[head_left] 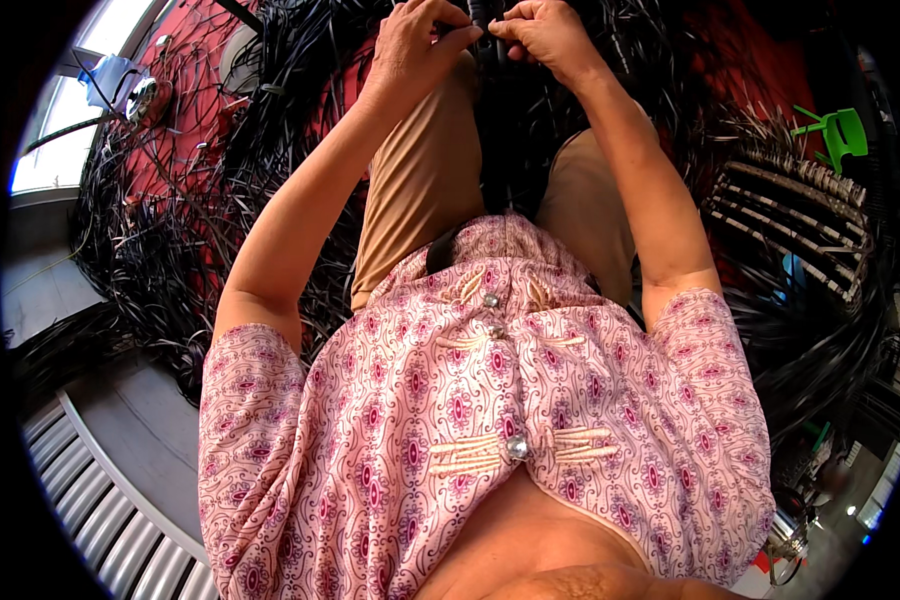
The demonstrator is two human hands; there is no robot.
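From my end: black strand [478,14] at top centre, upright in the narrow gap between the two hands, right up against the picture's upper edge, so its upper part is cropped. Left hand [416,42]: thumb and forefinger curled toward each other, tips near the strand; can't tell if they pinch it. Right hand [548,38]: fingers bent in, thumb and forefinger tips close together at the strand's other side; what's between them, if anything, is too small for me to tell. Little room between the hands, and the top edge of my view crowds both.

Just below, trousers [420,170], tan, knees apart, with a dark gap between the legs under the hands. Forearms run outside the knees. Patterned shirt [470,390] fills the lower middle.

Outward: black strips [280,150] heaped loose on both sides, hemming in the legs; red floor [185,65] shows through, more of it upper left. Right side: slatted rack [792,222] lying tilted near the strips, green chair [844,134] beyond it, near the fisheye rim. Left rim: bright window [55,150], ribbed grey panel [120,505] lower down.
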